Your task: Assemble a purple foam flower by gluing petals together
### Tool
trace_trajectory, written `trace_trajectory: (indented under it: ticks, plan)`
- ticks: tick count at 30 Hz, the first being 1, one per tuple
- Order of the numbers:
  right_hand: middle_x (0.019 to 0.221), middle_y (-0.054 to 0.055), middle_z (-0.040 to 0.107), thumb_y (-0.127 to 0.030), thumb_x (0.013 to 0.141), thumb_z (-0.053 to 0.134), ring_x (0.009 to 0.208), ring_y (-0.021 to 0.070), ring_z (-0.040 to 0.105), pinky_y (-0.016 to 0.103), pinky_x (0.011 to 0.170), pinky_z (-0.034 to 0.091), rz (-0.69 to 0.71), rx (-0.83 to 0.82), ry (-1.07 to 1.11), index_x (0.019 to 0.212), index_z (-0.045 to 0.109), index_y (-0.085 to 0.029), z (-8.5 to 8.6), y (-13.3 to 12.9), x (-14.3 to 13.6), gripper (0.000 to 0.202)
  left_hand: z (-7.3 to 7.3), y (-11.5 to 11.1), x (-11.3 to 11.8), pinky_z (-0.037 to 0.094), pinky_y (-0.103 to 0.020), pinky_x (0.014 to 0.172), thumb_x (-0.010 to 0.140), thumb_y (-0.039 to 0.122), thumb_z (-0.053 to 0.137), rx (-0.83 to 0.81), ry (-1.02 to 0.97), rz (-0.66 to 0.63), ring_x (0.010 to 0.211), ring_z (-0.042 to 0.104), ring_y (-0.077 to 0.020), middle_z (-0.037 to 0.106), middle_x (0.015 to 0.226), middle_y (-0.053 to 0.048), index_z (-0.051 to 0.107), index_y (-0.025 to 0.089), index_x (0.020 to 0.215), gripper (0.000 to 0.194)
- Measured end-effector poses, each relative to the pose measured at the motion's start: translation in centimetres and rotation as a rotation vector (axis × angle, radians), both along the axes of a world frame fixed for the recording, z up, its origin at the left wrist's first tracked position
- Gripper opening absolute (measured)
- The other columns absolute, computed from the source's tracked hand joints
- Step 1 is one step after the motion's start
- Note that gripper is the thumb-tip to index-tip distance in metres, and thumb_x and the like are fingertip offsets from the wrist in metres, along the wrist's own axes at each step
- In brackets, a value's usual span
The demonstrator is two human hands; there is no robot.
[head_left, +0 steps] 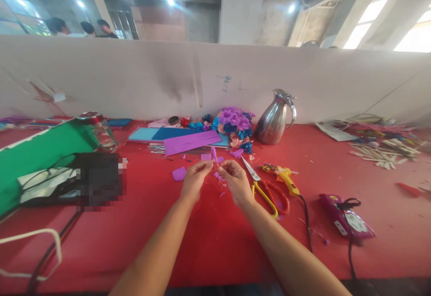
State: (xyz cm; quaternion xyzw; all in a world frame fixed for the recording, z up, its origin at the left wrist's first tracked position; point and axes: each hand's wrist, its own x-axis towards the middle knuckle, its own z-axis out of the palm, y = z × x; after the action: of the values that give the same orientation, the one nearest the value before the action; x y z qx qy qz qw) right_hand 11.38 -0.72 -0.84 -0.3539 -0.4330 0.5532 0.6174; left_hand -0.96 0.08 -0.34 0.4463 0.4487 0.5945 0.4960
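A small rolled or folded piece of purple crepe paper [214,155] stands upright between my fingertips above the red table. My left hand [196,179] pinches it from the left side, thumb against fingers. My right hand [236,180] closes on its lower end from the right; the fingers partly hide that end. Cut purple paper pieces [179,173] and small scraps lie around my hands. Just right of my right hand are scissors [261,186] with yellow and red handles, lying partly spread, and a yellow hot glue gun [285,178].
Behind my hands lie a purple paper strip [191,142], blue sheets [144,133] and a bunch of paper flowers [237,123]. A metal jug [273,119] stands beside them. A corded purple box [348,217] sits right; a black bag [99,179] and glass jar [101,132] are left.
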Motion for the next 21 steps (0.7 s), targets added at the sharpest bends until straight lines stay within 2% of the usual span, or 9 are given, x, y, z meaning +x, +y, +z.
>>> trace_trajectory:
  ticks: [4,10,13,17,21]
  plan:
    - [0.07,-0.003,0.058,-0.038,0.062,0.076,0.065,0.0119,0.052,0.025,0.064,0.041,-0.025,-0.014,-0.01,0.074,0.055,-0.021,-0.1,0.0,-0.2,0.029,0.1,-0.2,0.2,0.041,-0.027,0.074,0.06,0.028,0.077,-0.003,-0.049,-0.127,0.073,0.056,-0.0157,0.065,0.068,-0.001,0.07,0.018,0.063,0.012]
    - [0.062,-0.003,0.058,-0.033,0.068,0.065,0.059,0.0124,0.049,0.025,0.059,0.038,0.08,0.028,-0.295,0.069,0.061,-0.02,-0.9,0.0,-0.5,0.013,0.5,0.5,-0.7,0.039,-0.024,0.06,0.053,0.029,0.083,-0.058,-0.361,-0.093,0.058,0.05,-0.0094,0.06,0.062,0.002,0.063,0.018,0.062,0.025]
    - [0.06,-0.003,0.057,-0.028,0.07,0.059,0.057,0.0131,0.048,0.026,0.058,0.036,0.058,0.071,-0.449,0.066,0.061,-0.021,-1.4,0.0,-0.5,0.008,0.7,1.0,-1.6,0.039,-0.023,0.059,0.054,0.028,0.084,-0.039,-0.444,-0.064,0.058,0.051,-0.0089,0.059,0.061,0.004,0.06,0.019,0.065,0.028]
    - [0.059,-0.002,0.059,-0.023,0.07,0.056,0.057,0.0151,0.05,0.027,0.057,0.035,-0.055,0.089,-0.642,0.063,0.062,-0.023,-1.6,0.0,-0.1,0.009,0.5,1.3,-2.1,0.039,-0.023,0.06,0.057,0.029,0.082,0.054,-0.402,0.007,0.058,0.051,-0.0082,0.059,0.06,0.004,0.059,0.02,0.067,0.026]
    - [0.057,-0.002,0.058,-0.029,0.072,0.057,0.055,0.0155,0.048,0.027,0.055,0.034,-0.081,0.111,-0.631,0.063,0.061,-0.022,-1.6,0.0,0.1,0.012,0.0,1.4,-2.0,0.042,-0.024,0.066,0.055,0.028,0.081,0.093,-0.292,0.084,0.063,0.055,-0.0096,0.062,0.063,0.003,0.063,0.019,0.067,0.024]
